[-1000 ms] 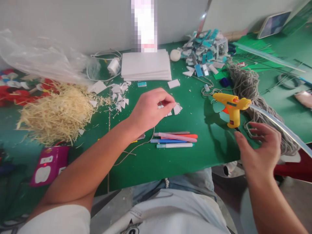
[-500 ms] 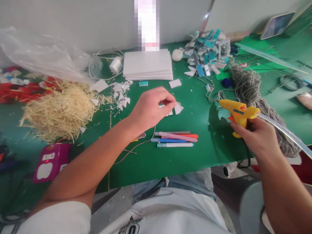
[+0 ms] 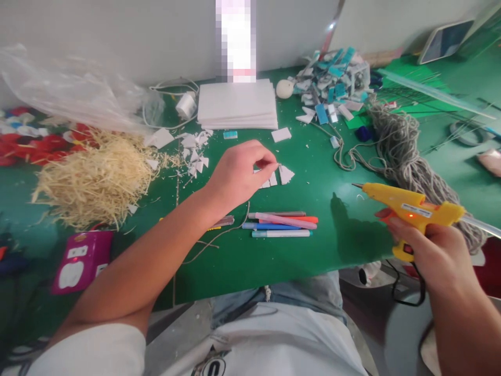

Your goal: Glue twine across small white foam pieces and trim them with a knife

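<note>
My left hand (image 3: 240,175) rests on the green table (image 3: 321,245), its fingers pinched on a small white triangle piece (image 3: 285,174) among a few similar white pieces. My right hand (image 3: 430,256) is closed round the grip of a yellow glue gun (image 3: 407,206), lifted above the table's right front edge. The gun's nozzle points left toward the white pieces, and a clear glue stick pokes out of its back. A black cord hangs below the gun.
Several coloured markers (image 3: 282,223) lie near the front edge. A straw pile (image 3: 94,177), a magenta box (image 3: 80,259), a white sheet stack (image 3: 237,104), blue-and-white scraps (image 3: 332,78) and grey yarn (image 3: 403,146) surround the work spot.
My right hand reached for the glue gun standing on the table, gripped it and lifted it down and right toward me. My left hand stayed on the white pieces.
</note>
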### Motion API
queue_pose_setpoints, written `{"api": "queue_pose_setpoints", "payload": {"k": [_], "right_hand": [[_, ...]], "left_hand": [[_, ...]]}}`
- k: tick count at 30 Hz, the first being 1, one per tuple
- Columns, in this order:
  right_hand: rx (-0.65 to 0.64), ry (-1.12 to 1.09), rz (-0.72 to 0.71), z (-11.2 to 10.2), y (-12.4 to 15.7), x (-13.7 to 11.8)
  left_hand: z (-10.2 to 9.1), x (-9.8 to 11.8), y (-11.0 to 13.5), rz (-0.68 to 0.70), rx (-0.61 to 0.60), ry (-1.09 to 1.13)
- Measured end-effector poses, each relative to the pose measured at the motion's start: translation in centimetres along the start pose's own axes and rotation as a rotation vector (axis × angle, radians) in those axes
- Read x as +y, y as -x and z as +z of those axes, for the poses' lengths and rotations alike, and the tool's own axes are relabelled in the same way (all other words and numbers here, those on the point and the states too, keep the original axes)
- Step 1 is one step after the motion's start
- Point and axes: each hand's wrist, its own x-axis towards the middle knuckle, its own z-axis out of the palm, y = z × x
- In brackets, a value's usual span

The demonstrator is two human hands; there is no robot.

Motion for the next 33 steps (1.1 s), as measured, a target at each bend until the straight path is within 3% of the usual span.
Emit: {"api": "queue_pose_setpoints", "payload": {"k": [3, 5, 7, 14, 19, 23, 28, 33], "right_hand": [[0.068, -0.109, 0.132, 0.8, 0.6, -0.7], [0.041, -0.192, 0.091, 1.7, -0.1, -1.7], [-0.100, -0.209, 0.056, 2.9, -1.7, -3.2], [-0.353, -0.218, -0.021, 6.7, -7.8, -6.7], [-0.398, -0.285, -0.115, 7.6, -8.8, -6.4], [-0.414, -0.313, -0.083, 7.6, -8.9, -5.2], [-0.532, -0.238, -0.053, 7.1, -9.2, -3.6], [-0.520, -0.259, -0.100, 6.7, -8.8, -3.1]], "left_hand": [[0.0, 0.4, 0.0, -0.015, -0.009, 0.007], [0.0, 0.6, 0.1, -0.018, -0.017, 0.031], [0.1, 0.6, 0.1, -0.017, -0.019, 0.049], [0.5, -0.5, 0.5, 0.005, -0.039, -0.019], [0.1, -0.6, 0.8, -0.020, -0.101, -0.152], [-0.3, -0.6, 0.9, -0.033, -0.159, -0.245], [-0.8, -0.7, 1.0, -0.014, -0.195, -0.303], [-1.0, -0.8, 1.0, -0.020, -0.207, -0.413]]}}
